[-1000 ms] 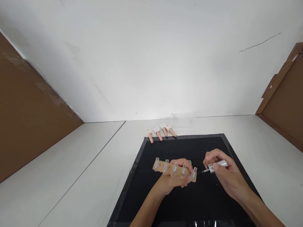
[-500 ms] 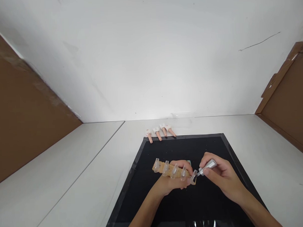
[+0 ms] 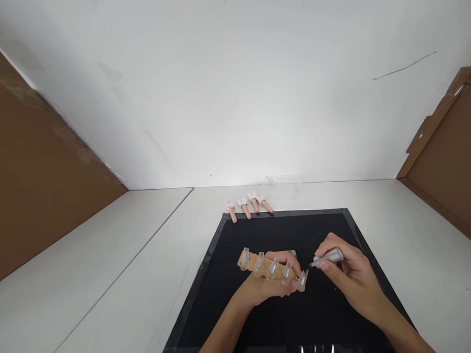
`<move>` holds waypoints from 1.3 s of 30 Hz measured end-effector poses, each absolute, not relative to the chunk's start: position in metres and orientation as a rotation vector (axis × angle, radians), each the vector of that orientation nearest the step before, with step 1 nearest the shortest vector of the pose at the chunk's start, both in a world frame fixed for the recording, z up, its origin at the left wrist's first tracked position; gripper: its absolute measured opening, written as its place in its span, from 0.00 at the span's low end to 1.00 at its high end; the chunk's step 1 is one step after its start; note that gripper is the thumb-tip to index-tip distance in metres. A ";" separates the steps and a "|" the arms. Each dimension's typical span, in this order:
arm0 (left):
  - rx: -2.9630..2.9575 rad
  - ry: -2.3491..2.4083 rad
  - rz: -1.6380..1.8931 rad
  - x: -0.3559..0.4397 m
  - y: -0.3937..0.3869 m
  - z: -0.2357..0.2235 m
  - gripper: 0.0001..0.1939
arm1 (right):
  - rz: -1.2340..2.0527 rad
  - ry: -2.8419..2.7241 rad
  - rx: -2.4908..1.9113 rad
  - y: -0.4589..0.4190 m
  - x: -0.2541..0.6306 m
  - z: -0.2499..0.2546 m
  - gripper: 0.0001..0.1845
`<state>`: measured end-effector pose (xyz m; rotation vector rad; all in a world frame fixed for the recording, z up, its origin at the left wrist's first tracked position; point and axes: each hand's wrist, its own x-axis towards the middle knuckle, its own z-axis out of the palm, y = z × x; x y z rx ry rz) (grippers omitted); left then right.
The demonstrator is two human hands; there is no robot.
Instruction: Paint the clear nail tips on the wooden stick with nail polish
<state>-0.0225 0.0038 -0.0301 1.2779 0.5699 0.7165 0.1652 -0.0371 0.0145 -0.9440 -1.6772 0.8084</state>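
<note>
- Left hand (image 3: 264,286) is wrapped around a tan strip (image 3: 267,265) with five clear nail tips (image 3: 285,271) stuck along it, held just above the black mat (image 3: 263,319).
- Right hand (image 3: 349,280) pinches a silver-handled nail polish brush (image 3: 326,258), tip right by the rightmost nail tip.
- Four practice fingers (image 3: 249,207) sit on the white surface (image 3: 108,284), just past the mat's far edge.

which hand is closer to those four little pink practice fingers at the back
Left. The left hand sits almost directly in front of the practice fingers; the right hand is farther off to their right.
</note>
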 end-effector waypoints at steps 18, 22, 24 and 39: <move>1.284 0.530 0.724 -0.023 0.006 -0.033 0.16 | 0.723 -1.876 -0.748 -0.037 0.166 0.020 0.11; 1.258 0.520 0.741 -0.024 0.006 -0.034 0.15 | 0.673 -1.782 -0.826 -0.038 0.167 0.017 0.07; 1.240 0.503 0.742 -0.024 0.007 -0.033 0.14 | 0.694 -1.751 -0.772 -0.038 0.167 0.017 0.08; 1.151 0.466 0.745 -0.022 0.005 -0.030 0.15 | 0.769 -1.750 -0.704 -0.037 0.165 0.018 0.10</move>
